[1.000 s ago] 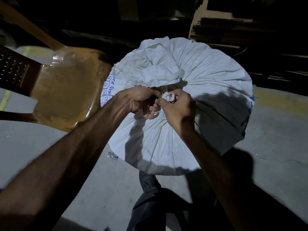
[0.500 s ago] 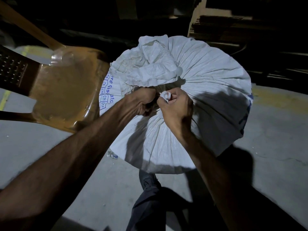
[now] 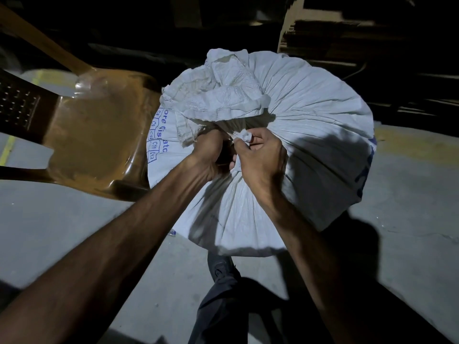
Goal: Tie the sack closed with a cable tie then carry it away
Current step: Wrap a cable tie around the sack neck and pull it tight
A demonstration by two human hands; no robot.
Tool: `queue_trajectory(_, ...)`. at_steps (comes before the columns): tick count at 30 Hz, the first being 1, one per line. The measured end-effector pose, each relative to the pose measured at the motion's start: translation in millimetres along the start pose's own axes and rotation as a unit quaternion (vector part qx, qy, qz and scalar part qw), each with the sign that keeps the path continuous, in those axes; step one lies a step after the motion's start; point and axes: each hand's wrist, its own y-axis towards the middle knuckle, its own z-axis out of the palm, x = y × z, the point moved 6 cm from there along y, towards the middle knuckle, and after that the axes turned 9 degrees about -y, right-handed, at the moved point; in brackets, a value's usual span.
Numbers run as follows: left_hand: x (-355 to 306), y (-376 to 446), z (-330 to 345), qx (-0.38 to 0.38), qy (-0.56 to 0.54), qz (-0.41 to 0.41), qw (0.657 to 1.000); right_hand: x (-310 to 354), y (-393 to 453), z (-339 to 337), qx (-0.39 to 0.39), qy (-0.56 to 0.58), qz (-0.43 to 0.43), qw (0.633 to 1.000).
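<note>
Off beyond my left hand stands a brown plastic chair, just beside the sack but out of my way. That left hand is closed in a fist tight under the gathered neck of the sack, squeezing the bunched cloth so the ruffled mouth flares out above my knuckles. The sack stands upright on the concrete floor, straight out in front of me, with my shoe just under its near edge.

Just to the right, my right hand is curled shut with thumb and forefinger pinching a small white tab at the neck. I take it for the tail of the cable tie, though it is too small and crumpled to be sure, and I cannot see the strap running round the neck.

To do this well, I think the left fist should stay low and tight, keeping the neck narrow, while the right pulls the tail straight away from the lock, not sideways. The strap should sit below the ruffle, where the pleats are tightest, or it may slip off over the top once I lift. I would tug until the cloth will not give, then check the mouth before carrying.
</note>
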Motion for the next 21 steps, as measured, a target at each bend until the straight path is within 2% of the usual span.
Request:
queue_trajectory(2,2.8,1.7,-1.4,0.004,-0.025,-0.015,1.0,-1.2,-1.3,1.2,0.003,0.025,0.005,1.0)
queue_trajectory(7,10.3,0.8,4.0,0.043,-0.06,-0.122,0.99,-6.2,-3.3,7.5,0.039,0.073,0.003,0.997)
queue_trajectory(12,8.7,2.8,1.2,0.039,-0.083,-0.139,0.986,-8.3,-2.2,0.4,0.008,0.051,-0.012,0.999)
queue_trajectory(21,13.1,8.3,3.9,0.031,-0.085,-0.139,0.986,-6.0,-3.6,4.8,0.018,0.09,-0.016,0.996)
